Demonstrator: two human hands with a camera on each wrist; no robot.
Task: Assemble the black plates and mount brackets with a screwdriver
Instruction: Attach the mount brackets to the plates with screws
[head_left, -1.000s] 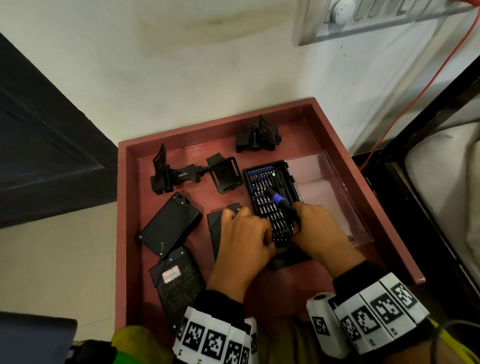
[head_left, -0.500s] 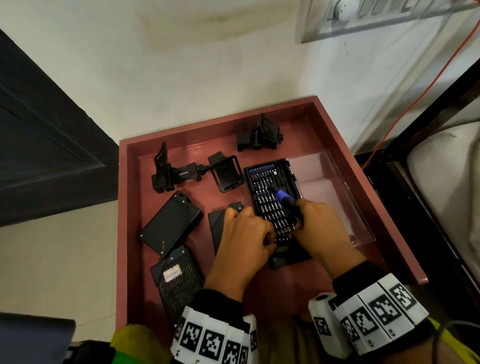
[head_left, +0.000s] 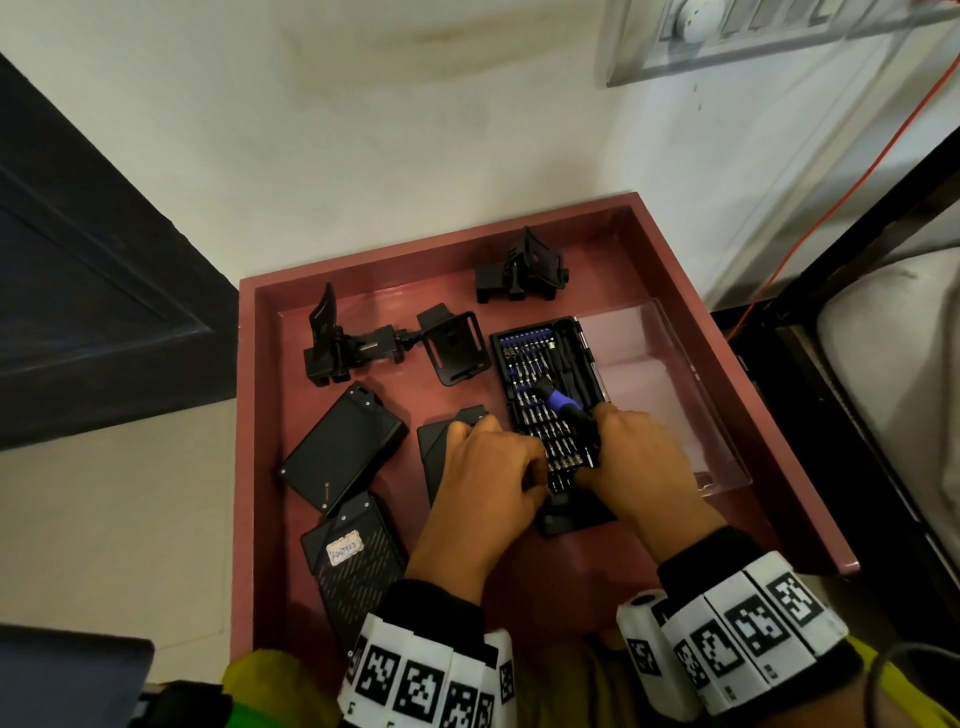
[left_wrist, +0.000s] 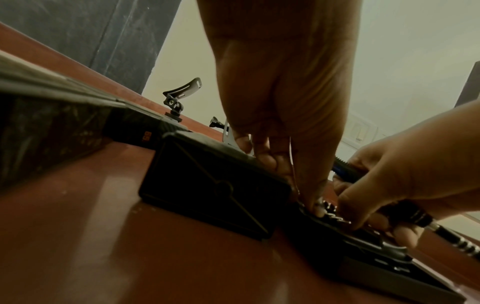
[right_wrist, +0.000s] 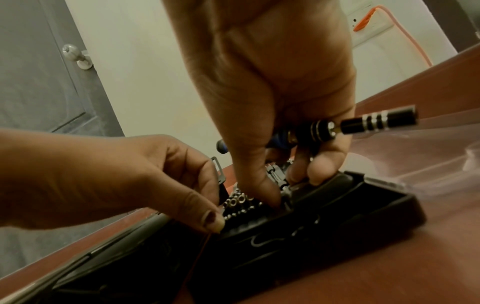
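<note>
In the red tray (head_left: 244, 467) an open bit case (head_left: 540, 374) holds rows of bits. My right hand (head_left: 592, 457) grips a blue and black screwdriver (head_left: 558, 405) against its palm, and its thumb and forefinger reach down among the bits (right_wrist: 241, 201). My left hand (head_left: 519, 462) pinches the case's left edge with thumb (right_wrist: 213, 222) and curled fingers; I cannot tell if it holds a bit. Its other fingers rest on a black plate (head_left: 436, 447). Two more black plates (head_left: 343, 447) (head_left: 358, 566) lie to the left. One bracket assembly (head_left: 358, 348) and another bracket (head_left: 524, 270) stand farther back.
The case's clear lid (head_left: 654, 384) lies open to the right, inside the tray. Behind the tray is a white wall with a switch panel (head_left: 753, 36) and an orange cable (head_left: 857, 176). A dark door (head_left: 78, 286) is at the left and a bed frame (head_left: 857, 312) at the right.
Both hands stay over the near end of the bit case. The left hand's fingers have crept slightly right onto the bits. The right hand still has the screwdriver.
</note>
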